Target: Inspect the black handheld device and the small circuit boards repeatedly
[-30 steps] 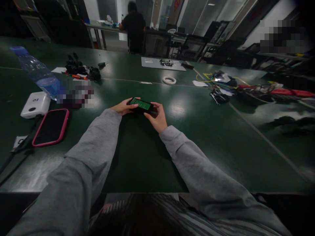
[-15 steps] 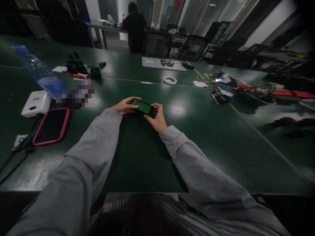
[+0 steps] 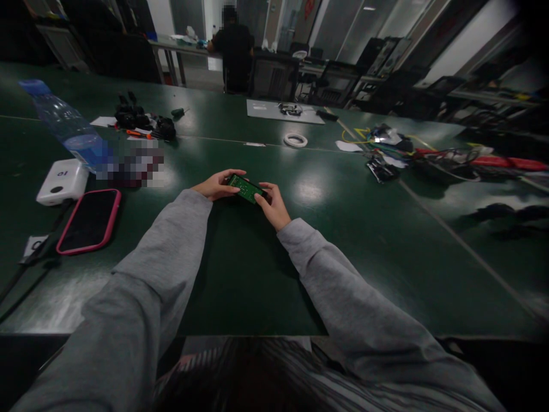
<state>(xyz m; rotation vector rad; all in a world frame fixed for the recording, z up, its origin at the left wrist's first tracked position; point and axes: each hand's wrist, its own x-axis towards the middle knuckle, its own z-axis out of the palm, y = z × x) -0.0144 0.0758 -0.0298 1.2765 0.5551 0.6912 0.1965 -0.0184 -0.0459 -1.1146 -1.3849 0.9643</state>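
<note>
Held sideways between both hands is a dark smartphone [image 3: 246, 189] with a lit green screen showing small pale marks too fine to read. My left hand [image 3: 220, 185] grips its left end, the thumb lying over the screen's edge and the fingers behind. Around the right end closes my right hand [image 3: 274, 205], with its thumb resting on the screen's lower right part and its forefinger along the top edge. The phone is tilted toward me above the green table [image 3: 253, 274]. Most of my fingers are hidden behind it.
To the left are a pink-cased phone [image 3: 91, 221], a white device [image 3: 63, 182] with a black cable, and a tilted-looking water bottle [image 3: 71, 129]. Further off lie a tape roll [image 3: 295, 140], black parts [image 3: 143, 120] and tangled wires [image 3: 394, 143]. A person [image 3: 235, 46] sits beyond.
My right thumb has moved from the phone's lower edge up onto its screen. The green picture on the screen looks different. Both hands stay in nearly the same place.
</note>
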